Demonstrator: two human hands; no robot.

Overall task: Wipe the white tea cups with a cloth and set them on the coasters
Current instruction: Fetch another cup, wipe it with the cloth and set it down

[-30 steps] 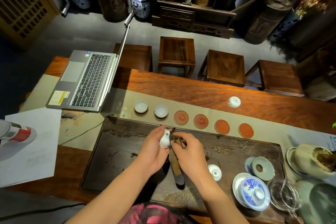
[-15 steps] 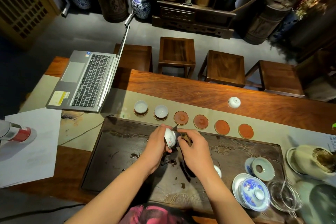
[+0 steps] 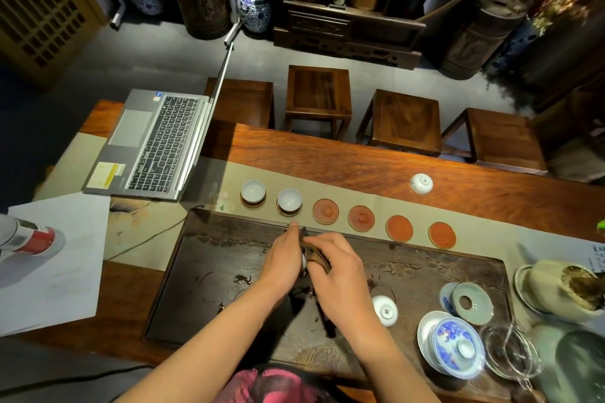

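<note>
Filled coasters: two white cups [image 3: 253, 190] are sitting upright on the two leftmost coasters of the row on the table runner [image 3: 327, 180].
Left hand: the left hand [image 3: 284, 261] is curling round the third cup [image 3: 304, 262] above the dark tea tray [image 3: 203, 271]; only a sliver of white is showing between the hands, and the forefinger is pointing away toward the coasters.
Cloth: a brown cloth [image 3: 316, 257] is lying bunched against the cup's right side, touching it.
Right hand: the right hand [image 3: 340, 271] is clenching the cloth with bent fingers and pressing it onto the cup.
Step in hand: judging by the pose, the third cup is being wiped, so the task is looking about a third done.
Free coasters: four red-brown coasters [image 3: 325, 211] are waiting bare, the nearest one just beside the second filled one.
Next move: it is calling for lifting the cloth clear, turning the cup mouth up and carrying it forward over the tray's far rim to that nearest bare coaster.
Waiting cups: one cup [image 3: 385, 310] is resting upside down on the tray near the right forearm; another [image 3: 421, 183] is lying on the bare wood of the table beyond the runner, well apart from the coasters.
</note>
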